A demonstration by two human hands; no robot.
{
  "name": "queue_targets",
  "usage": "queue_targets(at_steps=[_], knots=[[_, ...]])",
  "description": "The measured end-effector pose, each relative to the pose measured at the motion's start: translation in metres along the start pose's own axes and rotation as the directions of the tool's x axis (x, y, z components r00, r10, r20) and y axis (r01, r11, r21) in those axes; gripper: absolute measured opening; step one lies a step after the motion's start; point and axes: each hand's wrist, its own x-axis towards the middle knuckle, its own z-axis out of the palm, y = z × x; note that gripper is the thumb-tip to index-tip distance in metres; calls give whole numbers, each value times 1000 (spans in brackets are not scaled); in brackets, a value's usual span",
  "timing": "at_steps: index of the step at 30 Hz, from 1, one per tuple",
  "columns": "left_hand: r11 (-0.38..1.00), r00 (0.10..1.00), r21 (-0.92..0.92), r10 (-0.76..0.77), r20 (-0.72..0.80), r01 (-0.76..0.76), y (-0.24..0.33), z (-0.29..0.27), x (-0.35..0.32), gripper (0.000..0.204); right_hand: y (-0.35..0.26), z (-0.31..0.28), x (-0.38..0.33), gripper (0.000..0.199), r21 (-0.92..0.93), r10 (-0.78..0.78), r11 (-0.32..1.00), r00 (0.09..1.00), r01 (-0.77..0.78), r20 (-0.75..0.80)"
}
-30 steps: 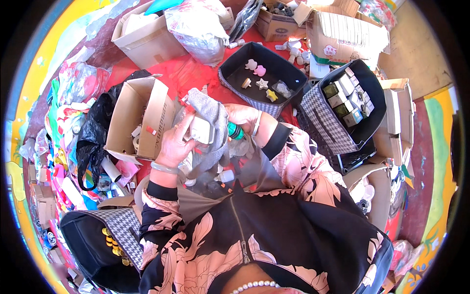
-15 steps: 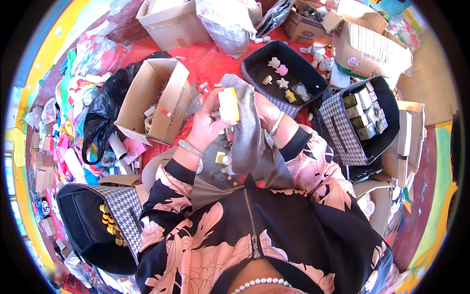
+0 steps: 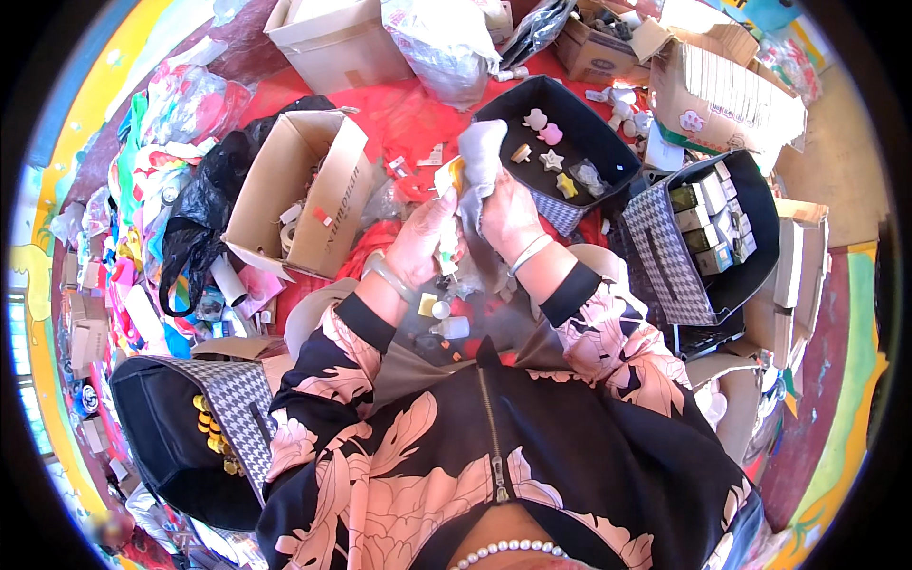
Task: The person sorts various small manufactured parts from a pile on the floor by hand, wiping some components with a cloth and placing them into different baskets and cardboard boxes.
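My left hand [image 3: 423, 239] is closed round a small white-and-yellow plastic piece [image 3: 448, 177], mostly covered by my fingers, so its kind cannot be told. In my right hand [image 3: 509, 220] is a grey cloth [image 3: 481, 152], bunched up and pressed against the piece from the right. The cloth's top end sticks up above both hands, and its lower part hangs between my wrists. Below them, over my lap, lie a small yellow square piece [image 3: 427, 305] and a white cup-like piece [image 3: 454, 328].
A black-lined fabric bin [image 3: 608, 152] ahead holds star-shaped and pink pieces. Right of it, a houndstooth bin [image 3: 665, 256] contains small boxes. An open cardboard box [image 3: 328, 214] stands left; another houndstooth bin [image 3: 249, 418] with yellow-and-black items sits near left. Bags and cartons surround these.
The white-and-yellow piece has turned, and my left fingers now cover more of it. The cloth has been gathered up in my right hand and brought against the piece.
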Motion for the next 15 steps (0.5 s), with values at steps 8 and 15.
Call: queue_targets(at_steps=[8,15], knots=[[997,994,14,-73,-77,75,5,7,60,42,27,-32,-15,24,-315,127,949,888,21,442],[965,980,176,-188,-59,196,-41,30,153,44,51,-18,-32,26,-228,-1,931,628,285,779]])
